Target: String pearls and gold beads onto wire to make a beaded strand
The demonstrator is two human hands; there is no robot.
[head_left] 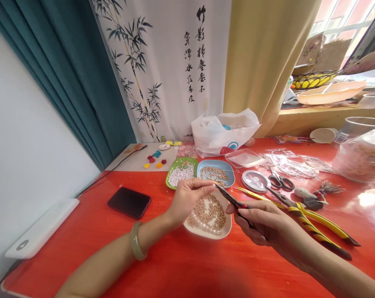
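Observation:
My left hand point(187, 198) is pinched, thumb and fingertips together on something too small to make out, above a white dish point(226, 232) of gold beads. A jade bangle sits on that wrist. My right hand point(262, 221) grips small red-handled pliers point(229, 198), whose tip points left and meets my left fingertips. Behind the hands stand a green dish point(171, 174) of white beads and a blue dish point(229, 169) of gold beads.
Yellow-handled pliers point(318, 219), scissors point(282, 182), a thread spool point(255, 181) and clear bags point(296, 163) lie to the right on the red table point(175, 265). A black phone point(129, 202) lies left. A white plastic bag point(223, 132) sits at the back.

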